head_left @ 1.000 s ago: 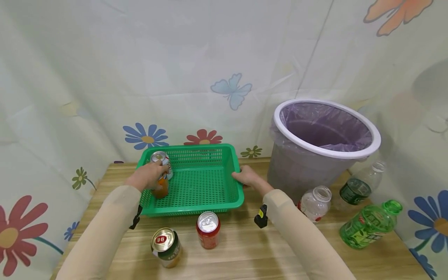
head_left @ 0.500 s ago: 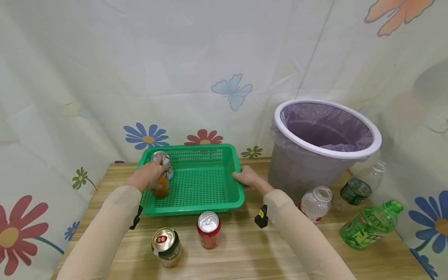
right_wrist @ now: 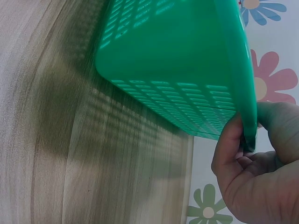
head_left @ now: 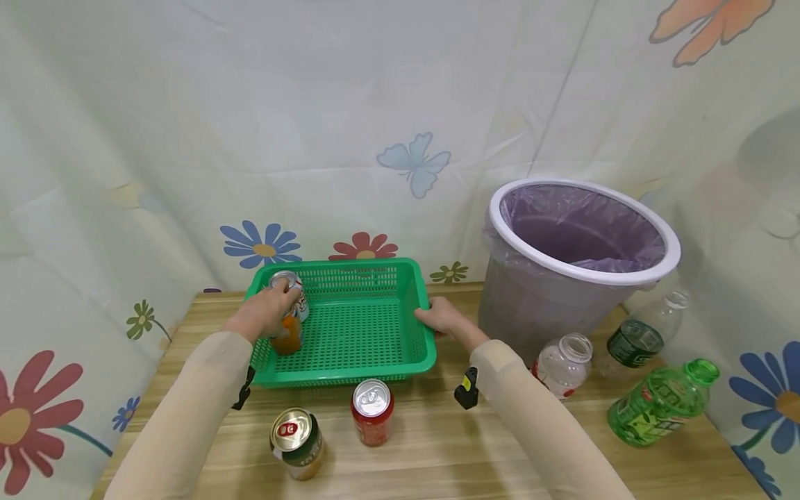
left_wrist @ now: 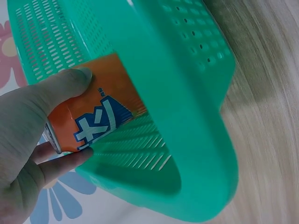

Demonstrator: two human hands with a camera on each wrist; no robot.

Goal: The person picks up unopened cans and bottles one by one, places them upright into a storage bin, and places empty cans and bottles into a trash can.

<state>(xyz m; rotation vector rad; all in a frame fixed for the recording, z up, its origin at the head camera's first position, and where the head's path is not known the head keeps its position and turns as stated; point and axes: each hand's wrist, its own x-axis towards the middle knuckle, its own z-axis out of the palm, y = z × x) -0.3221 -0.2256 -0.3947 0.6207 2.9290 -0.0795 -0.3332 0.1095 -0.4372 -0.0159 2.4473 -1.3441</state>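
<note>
left hand point(head_left: 265, 310): grip curled round orange can point(left_wrist: 96, 105), inside green basket point(head_left: 337, 375) at its left end, near silver-topped can point(head_left: 303, 305) | right hand point(head_left: 442, 314): grip pinching basket's right rim | table point(head_left: 431, 451): red can point(head_left: 373, 421), gold-topped can point(head_left: 300, 446) in front; bin point(head_left: 531, 305) right
</note>
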